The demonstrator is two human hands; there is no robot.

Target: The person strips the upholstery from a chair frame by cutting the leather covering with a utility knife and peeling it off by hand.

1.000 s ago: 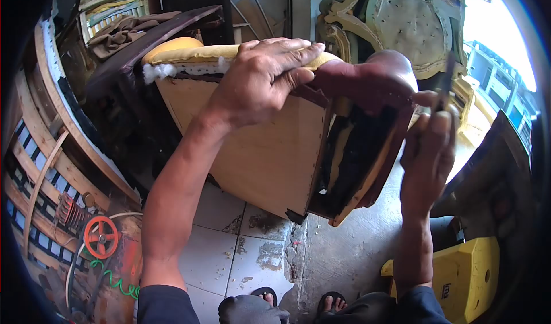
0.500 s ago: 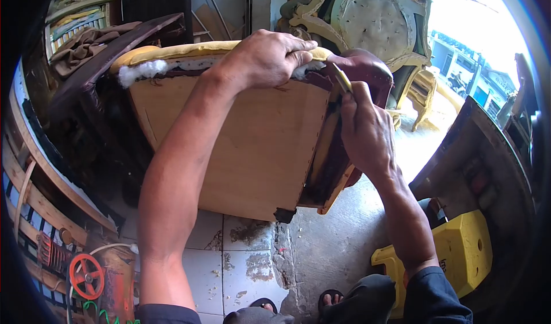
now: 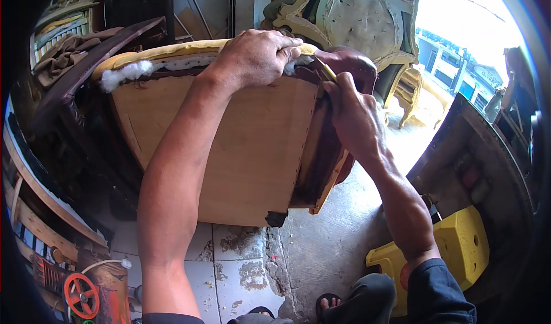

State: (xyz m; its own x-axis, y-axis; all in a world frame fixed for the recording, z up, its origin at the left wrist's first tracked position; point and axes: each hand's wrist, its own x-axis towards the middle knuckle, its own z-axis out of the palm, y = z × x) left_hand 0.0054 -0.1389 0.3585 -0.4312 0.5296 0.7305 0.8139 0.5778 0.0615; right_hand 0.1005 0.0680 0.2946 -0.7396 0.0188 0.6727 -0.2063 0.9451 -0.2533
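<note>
A chair with a bare plywood panel faces me. Yellow fabric covers its padded top edge, and white stuffing pokes out beneath. My left hand lies over that edge, fingers closed on the fabric near the right corner. In my right hand is a slim yellow utility knife, its tip against the corner where the padding meets the maroon upholstery. My left hand hides part of the padding, and the exact spot the tip touches is hard to see.
Right of my legs lies a yellow plastic stool. A red valve wheel on a rusty machine stands at lower left. Behind the work is a carved chair frame. Dark furniture flanks me at the right.
The whole view has shifted slightly, with the chair now further left. The knife has tilted and its tip has moved in closer to the padded corner. My left hand keeps its hold.
</note>
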